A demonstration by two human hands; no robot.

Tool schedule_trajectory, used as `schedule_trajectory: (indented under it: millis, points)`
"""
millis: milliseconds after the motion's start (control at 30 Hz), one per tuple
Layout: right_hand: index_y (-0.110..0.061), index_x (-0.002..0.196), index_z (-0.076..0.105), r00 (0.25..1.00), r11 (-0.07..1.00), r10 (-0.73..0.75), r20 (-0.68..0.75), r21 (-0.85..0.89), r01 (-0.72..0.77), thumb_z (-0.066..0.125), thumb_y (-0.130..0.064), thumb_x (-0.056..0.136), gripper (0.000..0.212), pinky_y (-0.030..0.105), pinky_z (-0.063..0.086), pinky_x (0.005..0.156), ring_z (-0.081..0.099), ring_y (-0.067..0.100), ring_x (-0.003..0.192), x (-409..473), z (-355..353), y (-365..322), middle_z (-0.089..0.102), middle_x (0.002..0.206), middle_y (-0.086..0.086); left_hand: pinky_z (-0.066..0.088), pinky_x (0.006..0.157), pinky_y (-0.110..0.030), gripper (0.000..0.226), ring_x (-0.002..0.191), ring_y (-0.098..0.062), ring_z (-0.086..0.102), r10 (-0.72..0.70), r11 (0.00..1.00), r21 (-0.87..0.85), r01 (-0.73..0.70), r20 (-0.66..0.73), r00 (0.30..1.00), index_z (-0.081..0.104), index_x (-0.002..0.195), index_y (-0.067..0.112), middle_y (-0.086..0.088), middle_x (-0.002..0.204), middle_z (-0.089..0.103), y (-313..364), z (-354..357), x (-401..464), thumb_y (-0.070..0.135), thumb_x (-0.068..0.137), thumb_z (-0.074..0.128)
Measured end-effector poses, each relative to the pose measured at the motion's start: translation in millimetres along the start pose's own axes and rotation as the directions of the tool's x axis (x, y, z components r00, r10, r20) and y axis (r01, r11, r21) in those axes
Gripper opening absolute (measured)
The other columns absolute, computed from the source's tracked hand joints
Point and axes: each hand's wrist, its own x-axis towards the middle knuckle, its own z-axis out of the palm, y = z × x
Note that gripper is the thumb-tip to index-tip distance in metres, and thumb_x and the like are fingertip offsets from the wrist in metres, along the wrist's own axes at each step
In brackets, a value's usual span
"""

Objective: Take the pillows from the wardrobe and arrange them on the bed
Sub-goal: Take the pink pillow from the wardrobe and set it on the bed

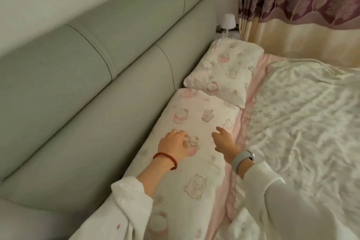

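Two white sleeves come in from the bottom edge, one on each side of the near pillow (pixel 192 152), a long cream pillow printed with pink bears and cups that lies along the foot of the headboard. The left hand (pixel 175 145), with a red bead bracelet (pixel 166 160) on its wrist, rests palm down on the pillow's top face, its fingers curled a little against the fabric; it presses rather than grips, and nothing is held in it. The right hand (pixel 224 142), with a pale grey wristband (pixel 241 160) on its wrist, is beside it near the pillow's right edge with fingers spread and loose — whether it touches the cover or hangs just over it cannot be told. To the right of the pillow runs a strip of pink sheet (pixel 239 142), and beyond that a rumpled white quilt (pixel 303 115) with a faint print covers the bed. Farther along, the far pillow (pixel 222 70) in the same bear print lies against the headboard too, its near corner overlapping the end of the near pillow. The padded grey-green headboard (pixel 87 76) fills the left side — two long rolls with stitched seams. Behind the far pillow stands a small white lamp (pixel 228 21), and a curtain (pixel 303 6) in cream and purple with a leaf pattern hangs along the far side of the bed.
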Motion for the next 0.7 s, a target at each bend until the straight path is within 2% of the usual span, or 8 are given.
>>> schedule_trajectory:
  millis: [100, 200, 233, 300, 367, 500, 633, 700]
  points:
    - [-0.013, 0.138, 0.029, 0.994, 0.994, 0.106, -0.003, -0.039, -0.107, 0.037, -0.012, 0.088, 0.051, 0.043, 0.037, 0.104, 0.044, 0.021, 0.103, 18.4, 3.6, 53.6, 0.048, 0.125, 0.011, 0.042, 0.097, -0.044, 0.032, 0.114, -0.027, 0.048, -0.113, 0.988, -0.103, 0.119, 0.066, 0.991, 0.05, 0.122, 0.016, -0.011, 0.128, 0.048, -35.6, 37.2, 5.7, 0.021, 0.09, 0.045]
    - [-0.011, 0.139, 0.027, 0.986, 0.981, 0.164, -0.009, -0.104, -0.164, 0.036, -0.012, 0.087, 0.052, 0.032, 0.039, 0.083, 0.044, 0.017, 0.085, 28.9, 12.4, 98.2, 0.047, 0.097, 0.005, 0.042, 0.097, -0.045, 0.034, 0.116, -0.03, 0.047, -0.247, 0.96, -0.124, 0.25, 0.045, 0.968, 0.048, 0.124, 0.014, -0.014, 0.131, 0.045, -77.3, 71.7, -1.4, 0.02, 0.091, 0.047]
    - [-0.01, 0.139, 0.027, 0.984, 0.977, 0.174, -0.024, -0.121, -0.176, 0.037, -0.012, 0.088, 0.052, 0.032, 0.04, 0.08, 0.048, 0.02, 0.088, 31.0, 17.0, 111.5, 0.049, 0.097, 0.007, 0.042, 0.097, -0.047, 0.035, 0.117, -0.031, 0.046, -0.284, 0.95, -0.126, 0.287, 0.04, 0.958, 0.047, 0.125, 0.013, -0.015, 0.132, 0.044, -91.4, 81.6, -3.8, 0.02, 0.091, 0.047]
    - [-0.009, 0.139, 0.026, 0.981, 0.971, 0.186, -0.063, -0.142, -0.193, 0.039, -0.016, 0.09, 0.051, 0.037, 0.043, 0.086, 0.054, 0.029, 0.105, 35.7, 27.3, 135.1, 0.057, 0.113, 0.017, 0.039, 0.1, -0.051, 0.039, 0.122, -0.034, 0.041, -0.344, 0.929, -0.129, 0.346, 0.038, 0.938, 0.043, 0.128, 0.012, -0.017, 0.136, 0.041, -118.8, 97.7, -4.9, 0.02, 0.09, 0.047]
    - [-0.009, 0.139, 0.026, 0.976, 0.968, 0.174, -0.132, -0.16, -0.194, 0.043, -0.021, 0.09, 0.052, 0.039, 0.042, 0.092, 0.049, 0.032, 0.117, 41.7, 37.4, 150.8, 0.051, 0.129, 0.02, 0.036, 0.102, -0.053, 0.044, 0.124, -0.036, 0.037, -0.392, 0.91, -0.127, 0.394, 0.04, 0.919, 0.039, 0.131, 0.012, -0.019, 0.139, 0.037, -144.8, 107.3, 0.7, 0.024, 0.089, 0.049]
    - [-0.013, 0.139, 0.023, 0.959, 0.976, 0.115, -0.259, -0.148, -0.157, 0.048, -0.038, 0.084, 0.065, 0.036, 0.041, 0.083, 0.048, 0.025, 0.106, 67.7, 53.7, 162.8, 0.046, 0.134, 0.015, 0.035, 0.1, -0.057, 0.061, 0.126, -0.037, 0.034, -0.411, 0.895, -0.163, 0.414, 0.055, 0.91, 0.029, 0.136, 0.017, -0.016, 0.144, 0.03, -191.1, 119.7, 32.2, 0.041, 0.085, 0.052]
    - [-0.028, 0.136, 0.021, 0.92, 0.971, 0.214, -0.327, -0.032, -0.237, 0.049, -0.065, 0.07, 0.081, 0.045, 0.038, 0.094, 0.037, 0.032, 0.125, 103.8, 63.4, 160.1, 0.031, 0.145, 0.01, 0.035, 0.099, -0.059, 0.073, 0.128, -0.035, 0.033, -0.359, 0.897, -0.218, 0.384, 0.145, 0.922, 0.021, 0.136, 0.031, -0.009, 0.146, 0.026, -223.5, 130.3, 80.8, 0.061, 0.077, 0.05]
    - [-0.031, 0.135, 0.02, 0.899, 0.963, 0.26, -0.353, 0.024, -0.269, 0.053, -0.073, 0.062, 0.09, 0.046, 0.036, 0.098, 0.036, 0.031, 0.127, 115.5, 67.2, 160.4, 0.034, 0.14, 0.007, 0.035, 0.102, -0.057, 0.084, 0.128, -0.032, 0.034, -0.328, 0.846, -0.362, 0.392, 0.225, 0.917, 0.015, 0.138, 0.039, -0.007, 0.147, 0.026, -232.8, 132.8, 103.1, 0.069, 0.069, 0.052]
